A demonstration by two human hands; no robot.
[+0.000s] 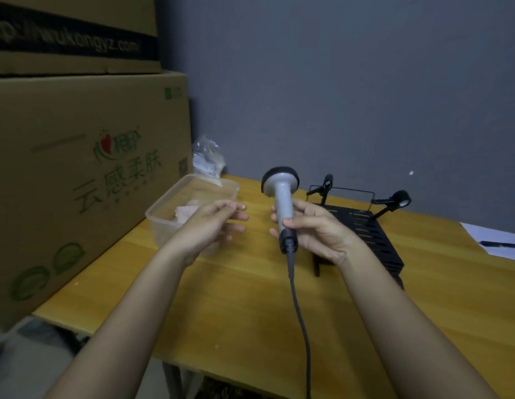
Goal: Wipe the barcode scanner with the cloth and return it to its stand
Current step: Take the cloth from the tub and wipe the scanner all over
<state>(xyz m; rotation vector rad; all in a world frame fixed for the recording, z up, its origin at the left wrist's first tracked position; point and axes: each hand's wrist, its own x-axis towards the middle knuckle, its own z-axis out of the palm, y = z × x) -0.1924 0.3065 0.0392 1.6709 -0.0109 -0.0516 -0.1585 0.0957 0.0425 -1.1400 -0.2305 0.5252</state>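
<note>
My right hand point(316, 228) grips the grey handle of the barcode scanner point(280, 194), holding it upright above the wooden table point(250, 298) with its dark-rimmed head on top. A dark cable point(301, 321) hangs from its base toward me. To the left of the scanner, my left hand point(213, 223) hovers with fingers spread and nothing in it. Just behind that hand, a pale pink cloth point(186, 213) lies inside a clear plastic tub point(175, 208). The black slotted stand point(368, 234) sits on the table behind my right hand.
Stacked cardboard boxes point(78, 182) wall off the left side of the table. A crumpled clear bag point(207, 158) rests behind the tub. Two small black clip arms point(394, 201) rise at the stand's back. White paper with a pen point(501, 244) lies at far right.
</note>
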